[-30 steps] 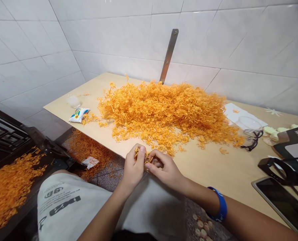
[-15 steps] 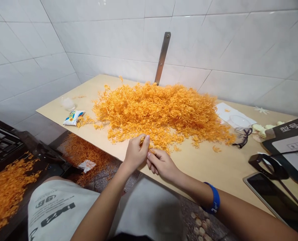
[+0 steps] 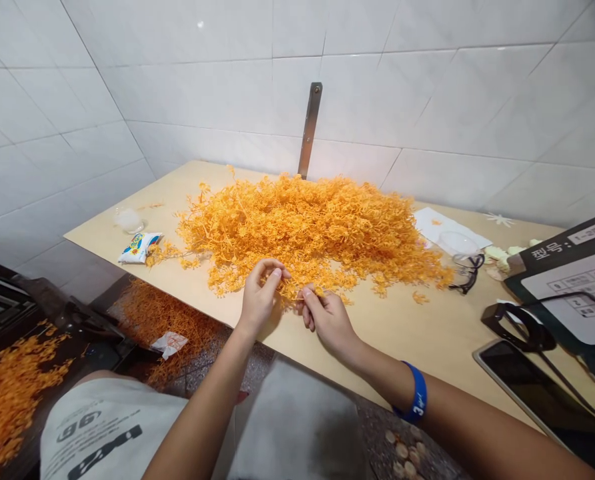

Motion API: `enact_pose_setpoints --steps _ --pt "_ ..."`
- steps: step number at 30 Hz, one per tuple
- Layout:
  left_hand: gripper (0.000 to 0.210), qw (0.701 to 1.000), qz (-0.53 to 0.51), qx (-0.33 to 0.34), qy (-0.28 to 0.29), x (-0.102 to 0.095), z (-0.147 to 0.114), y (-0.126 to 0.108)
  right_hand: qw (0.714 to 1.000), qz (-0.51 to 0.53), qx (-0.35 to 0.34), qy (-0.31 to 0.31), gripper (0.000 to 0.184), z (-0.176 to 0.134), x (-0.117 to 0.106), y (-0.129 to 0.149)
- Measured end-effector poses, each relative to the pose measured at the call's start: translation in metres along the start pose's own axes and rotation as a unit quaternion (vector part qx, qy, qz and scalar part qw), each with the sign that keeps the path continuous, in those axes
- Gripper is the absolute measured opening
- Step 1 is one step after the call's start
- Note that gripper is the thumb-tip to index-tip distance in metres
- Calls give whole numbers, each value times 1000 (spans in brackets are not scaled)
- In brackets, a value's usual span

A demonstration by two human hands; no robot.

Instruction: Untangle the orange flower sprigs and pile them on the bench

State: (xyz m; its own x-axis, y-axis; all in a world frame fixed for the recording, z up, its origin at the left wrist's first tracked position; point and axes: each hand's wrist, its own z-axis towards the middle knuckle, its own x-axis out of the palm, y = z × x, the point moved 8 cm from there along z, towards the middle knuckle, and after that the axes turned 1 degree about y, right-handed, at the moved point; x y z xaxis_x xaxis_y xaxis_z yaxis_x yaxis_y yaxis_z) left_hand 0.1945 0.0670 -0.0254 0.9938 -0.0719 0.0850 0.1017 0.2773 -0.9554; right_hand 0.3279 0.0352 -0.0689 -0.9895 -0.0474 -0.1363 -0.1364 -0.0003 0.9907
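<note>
A large heap of orange dried-looking flower sprigs lies across the table in front of me. At its front edge, my right hand pinches a small orange sprig between thumb and curled fingers. Left of that sprig is my left hand, its fingers bent and the thumb close to the index fingertip. What it holds, if anything, is too small to make out. The two hands are slightly apart, above the table's near edge. A blue wristband circles my right forearm.
On the tan table lie a small snack packet, a clear cup, glasses, a white sheet and a phone. A dark box stands right. More orange sprigs lie lower left. A metal bracket rises behind.
My hands were together on an orange piece and have moved apart, the left one up and left. The sprig now shows at the right fingertips. The whole view has shifted a little.
</note>
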Motion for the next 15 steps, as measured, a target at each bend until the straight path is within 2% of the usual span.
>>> enact_pose_setpoints --steps 6,11,15 --pt "19 999 37 -20 -22 -2 -2 7 997 56 2 -57 51 9 -17 0" --pt "29 995 99 8 -14 0 -6 -1 993 102 -36 -38 38 7 -14 7" --pt "30 989 142 45 22 7 -9 -7 991 116 -52 -32 33 5 -11 8"
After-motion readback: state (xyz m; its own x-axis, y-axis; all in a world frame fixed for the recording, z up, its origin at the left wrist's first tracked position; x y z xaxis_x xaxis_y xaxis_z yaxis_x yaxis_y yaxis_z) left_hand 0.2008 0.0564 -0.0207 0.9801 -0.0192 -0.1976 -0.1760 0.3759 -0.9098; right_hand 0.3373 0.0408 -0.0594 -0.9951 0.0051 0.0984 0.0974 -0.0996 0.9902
